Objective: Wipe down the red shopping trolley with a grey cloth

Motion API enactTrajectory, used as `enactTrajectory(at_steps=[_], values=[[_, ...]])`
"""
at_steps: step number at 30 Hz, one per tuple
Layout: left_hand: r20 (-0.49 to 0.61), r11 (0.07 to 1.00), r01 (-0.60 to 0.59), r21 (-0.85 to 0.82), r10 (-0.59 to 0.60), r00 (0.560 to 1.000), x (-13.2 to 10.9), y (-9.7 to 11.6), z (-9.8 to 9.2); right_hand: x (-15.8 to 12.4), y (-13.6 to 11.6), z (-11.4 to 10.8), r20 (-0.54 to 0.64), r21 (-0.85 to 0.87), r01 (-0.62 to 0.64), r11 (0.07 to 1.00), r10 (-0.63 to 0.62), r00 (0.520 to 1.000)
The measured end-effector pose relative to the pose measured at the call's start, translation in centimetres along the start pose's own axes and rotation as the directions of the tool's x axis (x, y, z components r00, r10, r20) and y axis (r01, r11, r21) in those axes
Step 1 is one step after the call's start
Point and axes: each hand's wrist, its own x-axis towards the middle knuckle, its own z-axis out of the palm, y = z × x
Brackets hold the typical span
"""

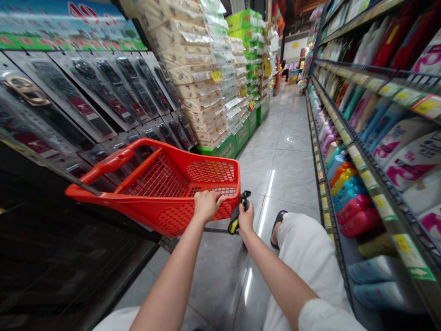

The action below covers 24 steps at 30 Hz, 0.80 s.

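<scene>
A red plastic shopping cart (165, 184) with latticed sides stands across the left part of the aisle, its basket seen from above. My left hand (206, 205) is closed over the near rim of the basket, close to its right end. Just right of the cart, my right hand (245, 216) grips a small black-and-yellow item (234, 221) that looks like soft fabric with a strap; its exact kind is unclear. The item hangs down beside the cart's end. Inside the basket, no goods show in the visible part.
Packaged belts (113, 87) hang on a rack at left. Behind the cart rise stacked tissue packs (196, 73) on green boxes (227, 148). Shelves of bottles (358, 216) line the right side, close to my knee. The grey tiled aisle (289, 124) runs ahead; someone is far off.
</scene>
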Motion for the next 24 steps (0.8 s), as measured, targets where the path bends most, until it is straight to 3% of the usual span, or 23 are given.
enactTrajectory(at_steps=[2,4,7,10,12,14,17,19,22,24], values=[[-0.005,1.0,0.013,-0.009,-0.013,1.0,0.3,0.5,-0.1,0.2,-0.1,-0.2,-0.005,-0.032,-0.089,0.995,0.089,0.996],[-0.013,1.0,0.016,-0.007,-0.016,1.0,0.6,1.1,0.0,0.2,-0.9,-0.3,0.042,0.04,-0.103,0.994,0.101,0.994],[-0.028,0.999,0.031,0.016,-0.03,0.999,1.2,2.1,0.1,0.0,-3.3,-0.7,0.108,0.201,-0.028,0.979,0.006,0.994],[-0.006,1.0,-0.003,0.006,0.003,1.0,1.7,2.2,-0.3,0.7,-5.9,-1.1,0.116,0.131,0.155,0.979,-0.17,0.979],[0.031,0.994,-0.095,-0.052,0.096,0.995,1.6,1.1,-1.0,2.1,-7.1,-1.3,0.143,-0.02,0.28,0.96,-0.274,0.951],[0.044,0.984,-0.144,-0.102,0.149,0.988,1.3,-1.2,-1.9,3.9,-7.7,-1.3,0.195,-0.153,0.33,0.932,-0.299,0.934],[0.036,0.998,0.037,0.045,-0.039,0.999,0.5,-5.6,-3.1,5.4,-7.6,-1.4,0.244,-0.266,0.329,0.906,-0.267,0.932],[0.087,0.984,0.089,0.151,-0.103,0.991,0.0,-7.8,-3.3,5.2,-7.3,-1.5,0.276,-0.285,0.371,0.884,-0.294,0.915],[0.071,0.979,0.107,0.175,-0.121,0.99,-0.5,-9.2,-3.0,4.3,-6.9,-1.7,0.339,-0.295,0.461,0.837,-0.359,0.87],[0.056,0.984,0.098,0.151,-0.107,0.993,-0.8,-9.2,-2.7,4.7,-7.2,-1.6,0.359,-0.328,0.47,0.82,-0.352,0.864]])
